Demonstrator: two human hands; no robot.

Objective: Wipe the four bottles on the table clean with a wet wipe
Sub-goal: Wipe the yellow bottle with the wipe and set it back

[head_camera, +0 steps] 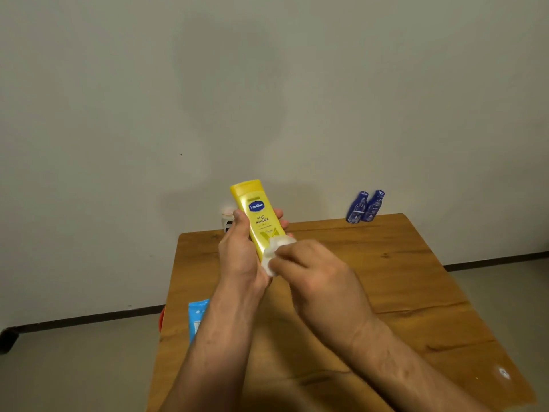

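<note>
Held yellow bottle (258, 217) above desk (386, 278), L hand (237, 251) fingers (279, 215) curled round mid-body; R hand (310, 263) pinched wet wipe (274, 252) vs lower front; prob. light, stiff, slick when wet; grip mid-body.

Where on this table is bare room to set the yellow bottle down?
Bare wood runs along the table's right side, from the two blue bottles at the far corner to the near edge. The left edge is crowded: wipe pack near, small bottle far. The left hand and right hand fill the middle.
</note>
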